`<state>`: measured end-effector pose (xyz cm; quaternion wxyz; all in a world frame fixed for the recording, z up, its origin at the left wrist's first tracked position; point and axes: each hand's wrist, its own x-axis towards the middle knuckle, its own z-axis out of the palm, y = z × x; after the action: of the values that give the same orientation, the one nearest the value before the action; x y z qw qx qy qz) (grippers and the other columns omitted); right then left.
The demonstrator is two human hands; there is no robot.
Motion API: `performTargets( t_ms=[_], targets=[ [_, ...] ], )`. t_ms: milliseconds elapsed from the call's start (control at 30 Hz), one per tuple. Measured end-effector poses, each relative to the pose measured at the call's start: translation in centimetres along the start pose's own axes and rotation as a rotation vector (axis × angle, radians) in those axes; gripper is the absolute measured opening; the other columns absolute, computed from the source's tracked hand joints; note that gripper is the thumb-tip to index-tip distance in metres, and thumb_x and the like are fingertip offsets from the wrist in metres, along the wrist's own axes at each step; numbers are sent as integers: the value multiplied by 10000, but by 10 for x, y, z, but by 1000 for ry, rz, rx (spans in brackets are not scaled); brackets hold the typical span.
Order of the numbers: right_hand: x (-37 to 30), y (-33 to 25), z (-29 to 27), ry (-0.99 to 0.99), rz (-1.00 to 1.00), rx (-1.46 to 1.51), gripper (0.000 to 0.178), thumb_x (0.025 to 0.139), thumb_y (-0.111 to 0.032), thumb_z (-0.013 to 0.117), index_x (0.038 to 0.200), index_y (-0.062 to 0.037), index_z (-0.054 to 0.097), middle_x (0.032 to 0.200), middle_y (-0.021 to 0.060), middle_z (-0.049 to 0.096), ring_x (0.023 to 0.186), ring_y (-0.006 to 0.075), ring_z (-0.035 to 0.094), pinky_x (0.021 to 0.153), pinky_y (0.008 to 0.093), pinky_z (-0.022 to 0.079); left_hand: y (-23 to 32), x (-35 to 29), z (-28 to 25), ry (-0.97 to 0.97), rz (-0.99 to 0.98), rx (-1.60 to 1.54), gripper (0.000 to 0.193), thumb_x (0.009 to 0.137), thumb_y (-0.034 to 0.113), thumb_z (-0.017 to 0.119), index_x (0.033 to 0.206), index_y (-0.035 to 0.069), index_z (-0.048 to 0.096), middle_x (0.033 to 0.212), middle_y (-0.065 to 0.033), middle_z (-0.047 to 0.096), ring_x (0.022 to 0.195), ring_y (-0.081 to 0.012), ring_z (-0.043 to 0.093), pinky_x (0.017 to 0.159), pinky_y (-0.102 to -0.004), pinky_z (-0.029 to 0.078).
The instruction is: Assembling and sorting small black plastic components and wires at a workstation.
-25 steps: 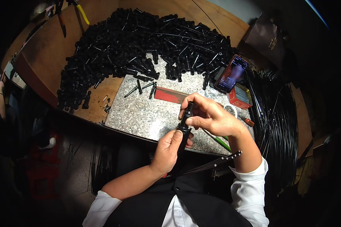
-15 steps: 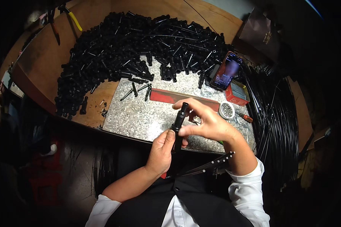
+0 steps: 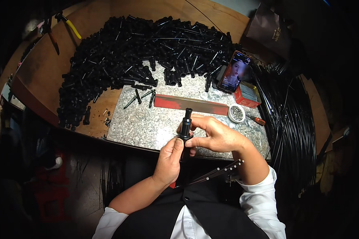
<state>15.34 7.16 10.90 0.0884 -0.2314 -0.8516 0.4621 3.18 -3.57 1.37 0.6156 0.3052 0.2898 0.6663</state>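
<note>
A slim black tubular part with stepped collars and a flared tip stands nearly upright in front of my body, just past the table's near edge. My left hand is closed round its lower end, thumb pressed along the side. The thumb of my right hand touches the part's middle at a collar. Its fingers curl behind the tube, where their tips are partly hidden. Under my right forearm lie thin black rods with pale round ends.
A big heap of similar black parts covers the back of the table. On the speckled slab lie a red bar, a white cup of small metal bits, a screwdriver and a propped phone. Long black rods stand at right.
The black part has swung from a rightward lean to nearly upright. My right hand's fingers have come down from near its tip and closed in around its middle.
</note>
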Motion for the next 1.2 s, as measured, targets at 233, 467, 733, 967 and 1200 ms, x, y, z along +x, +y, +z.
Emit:
performTargets(
  t_ms=[233, 467, 733, 967, 1200],
  targets=[
    [1, 0, 0, 64, -119, -107, 217, 739, -112, 714, 840, 1, 559, 822, 113, 575, 771, 234, 558, 698, 342, 449, 1, 0, -3, -67, 24, 51, 349, 1010, 256, 338, 1148, -14, 511, 936, -42, 565, 797, -101, 532, 755, -253, 455],
    [-7, 30, 37, 493, -120, -145, 554, 662, -263, 810, 1086, -23, 548, 944, 82, 553, 838, 187, 542, 713, 300, 460, 10, -3, -8, -3, -65, -11, 352, 1008, 266, 343, 1176, -7, 489, 942, -48, 584, 807, -100, 570, 760, -249, 482],
    [-18, 52, 77, 580, 126, 494, 468, 743, -121, 776, 1026, -30, 414, 767, -22, 496, 651, 25, 458, 580, 182, 417, 10, -2, -9, -30, 14, 6, 356, 1012, 239, 321, 1236, -7, 450, 1108, -71, 548, 1065, -142, 508, 965, -280, 373],
    [-13, 39, 93, 397, 139, 848, 206, 912, -196, 586, 791, -29, 573, 589, -26, 515, 457, 38, 453, 428, 190, 354, 17, -1, -10, 68, -53, -86, 394, 987, 250, 395, 1276, -17, 394, 1156, -91, 528, 861, -164, 623, 660, -290, 554],
    [-17, 31, 91, 395, 113, 740, 233, 919, -203, 571, 764, -29, 577, 607, -15, 528, 464, 42, 480, 429, 196, 372, 16, 2, -14, 67, -54, -219, 416, 945, 194, 469, 1263, -66, 399, 1297, -191, 446, 1073, -277, 552, 829, -365, 529]
  ],
)
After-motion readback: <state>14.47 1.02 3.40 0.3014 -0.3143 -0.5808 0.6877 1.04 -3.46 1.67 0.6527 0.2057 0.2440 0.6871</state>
